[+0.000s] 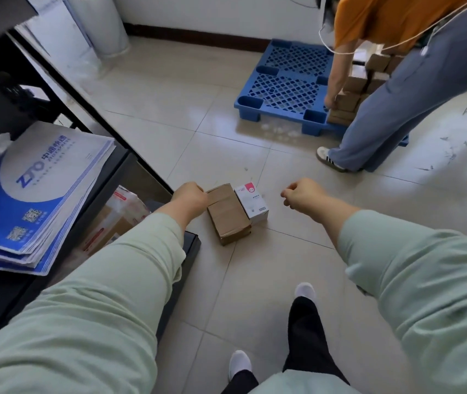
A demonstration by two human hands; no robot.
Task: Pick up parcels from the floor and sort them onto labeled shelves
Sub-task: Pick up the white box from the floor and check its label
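Two parcels lie side by side on the tiled floor: a brown cardboard box [228, 213] and, touching its right side, a smaller white box with a pink mark [250, 201]. My left hand [189, 197] hangs curled at the brown box's far left corner; whether it touches the box I cannot tell. My right hand [302, 193] hovers to the right of the white box, fingers curled with nothing in them. A black shelf unit [55, 81] runs along the left.
A stack of blue-and-white courier envelopes [33, 200] lies on a shelf; taped parcels [118, 214] sit on the shelf below. Another person [397, 81] bends over stacked brown boxes [354, 92] on a blue plastic pallet [283, 83] at the far right. My feet [306, 291] stand nearest me.
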